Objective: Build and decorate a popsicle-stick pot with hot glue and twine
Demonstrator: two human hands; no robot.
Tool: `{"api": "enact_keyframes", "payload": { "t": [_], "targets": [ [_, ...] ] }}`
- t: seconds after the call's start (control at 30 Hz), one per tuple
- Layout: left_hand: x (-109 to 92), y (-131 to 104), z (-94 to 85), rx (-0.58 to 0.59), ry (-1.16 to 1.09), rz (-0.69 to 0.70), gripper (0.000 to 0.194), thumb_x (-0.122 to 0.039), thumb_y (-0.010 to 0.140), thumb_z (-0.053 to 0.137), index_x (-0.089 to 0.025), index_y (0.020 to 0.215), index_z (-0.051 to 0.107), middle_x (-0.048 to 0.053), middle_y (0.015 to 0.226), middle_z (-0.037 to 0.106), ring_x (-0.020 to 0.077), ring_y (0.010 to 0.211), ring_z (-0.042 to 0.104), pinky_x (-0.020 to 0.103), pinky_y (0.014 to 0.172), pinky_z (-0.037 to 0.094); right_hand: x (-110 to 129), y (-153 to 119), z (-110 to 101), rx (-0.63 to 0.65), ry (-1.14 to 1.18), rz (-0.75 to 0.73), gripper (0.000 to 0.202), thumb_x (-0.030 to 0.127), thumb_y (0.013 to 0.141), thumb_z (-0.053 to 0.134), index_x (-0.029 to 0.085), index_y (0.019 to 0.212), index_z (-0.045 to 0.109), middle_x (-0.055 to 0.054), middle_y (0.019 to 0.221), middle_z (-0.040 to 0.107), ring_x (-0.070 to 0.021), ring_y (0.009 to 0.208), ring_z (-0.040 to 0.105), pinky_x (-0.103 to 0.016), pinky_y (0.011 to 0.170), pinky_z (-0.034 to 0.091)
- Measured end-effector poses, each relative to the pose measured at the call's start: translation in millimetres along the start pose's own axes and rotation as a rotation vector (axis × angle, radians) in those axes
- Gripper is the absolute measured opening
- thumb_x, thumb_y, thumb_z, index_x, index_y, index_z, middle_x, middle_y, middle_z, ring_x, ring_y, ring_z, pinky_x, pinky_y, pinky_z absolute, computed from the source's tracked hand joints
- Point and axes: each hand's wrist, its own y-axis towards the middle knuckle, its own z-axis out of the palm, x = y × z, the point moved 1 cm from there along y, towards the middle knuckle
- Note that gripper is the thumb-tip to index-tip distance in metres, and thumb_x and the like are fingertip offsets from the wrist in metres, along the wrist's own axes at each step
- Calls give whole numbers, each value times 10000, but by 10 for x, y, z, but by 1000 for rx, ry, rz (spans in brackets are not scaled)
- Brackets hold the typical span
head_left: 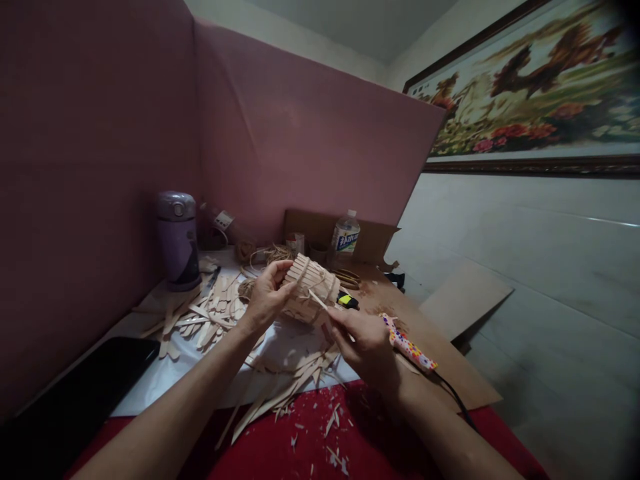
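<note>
My left hand (273,290) grips one end of a small barrel-shaped piece (313,277) built of pale wooden sticks with bands around it. It is held tilted above the table. Between the fingertips of my right hand (365,340) is a thin wooden stick (319,300), its tip against or close to the side of the barrel; whether it touches I cannot tell. Just behind the right hand lies a black and yellow tool (347,300), partly hidden. A glue gun (410,350) with a colourful dotted pattern rests to the right of that hand.
Loose craft sticks (215,310) are heaped at left, with split slivers (295,383) in front. A purple flask (177,240), a clear bottle (346,237) and scissors (347,277) stand or lie behind. A dark phone-like slab (90,393) is at front left; cardboard (455,380) covers the right.
</note>
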Motion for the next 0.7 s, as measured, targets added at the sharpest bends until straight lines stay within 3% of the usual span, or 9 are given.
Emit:
{"api": "enact_keyframes", "payload": {
  "t": [0.13,0.33,0.47,0.7],
  "targets": [
    [2,-5,7,11,-22,-5,434,-187,620,743,-149,1019,578,58,928,696,190,897,648,304,823,488,35,-23,25,27,-183,-158,300,119,853,522,159,1125,640,-52,641,660,-176,574,594,-293,553,464],
    [-4,-6,15,8,-18,-14,422,-198,628,745,-143,1010,575,54,925,696,161,844,640,275,784,481,134,-10,41,-49,-364,-307,230,100,858,506,105,997,690,-11,509,553,-127,470,466,-250,459,363],
    [-2,-6,11,11,-25,-11,420,-198,626,748,-142,1006,578,56,938,697,163,860,639,281,807,475,168,-44,36,-71,-351,-307,212,85,860,506,31,994,662,-21,525,555,-137,481,469,-271,459,363],
    [7,-8,6,10,-40,-10,424,-173,624,741,-147,1016,582,53,941,694,169,882,638,276,805,473,160,-12,51,-112,-293,-215,217,94,858,542,40,1047,633,-58,633,641,-159,597,596,-283,571,460]
  ]
}}
